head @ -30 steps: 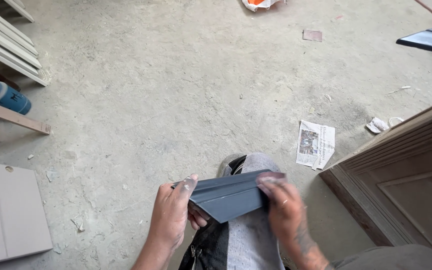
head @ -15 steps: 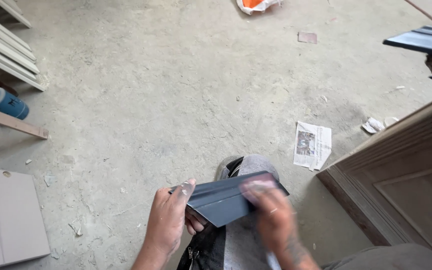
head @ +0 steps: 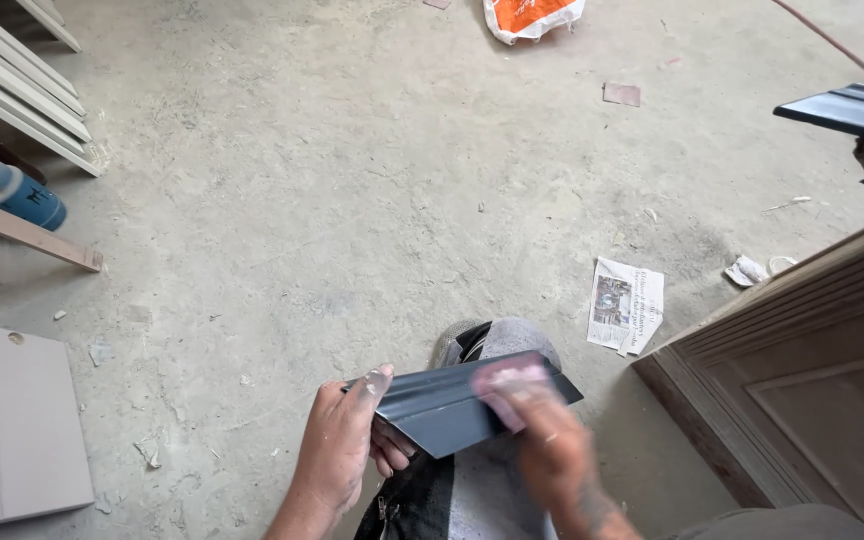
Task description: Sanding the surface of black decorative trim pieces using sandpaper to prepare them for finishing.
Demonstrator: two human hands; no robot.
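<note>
Hold grey moulding piece [head: 457, 405] steady over near knee, left hand [head: 337, 455] clamped on left end. Keep right hand [head: 542, 440], fingers closed on pink sanding pad [head: 505, 378], flat, following profile.

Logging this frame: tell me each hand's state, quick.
Left hand: closed, gripping the dark grey moulded trim piece.
Right hand: blurred on the trim; grip cannot be told.

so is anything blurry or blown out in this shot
Head view: the right hand is smeared by motion blur over the dark grey moulding piece, while the left hand gripping its end is sharp; the concrete floor is evenly lit by soft daylight, with faint shadows and no glare.
</note>
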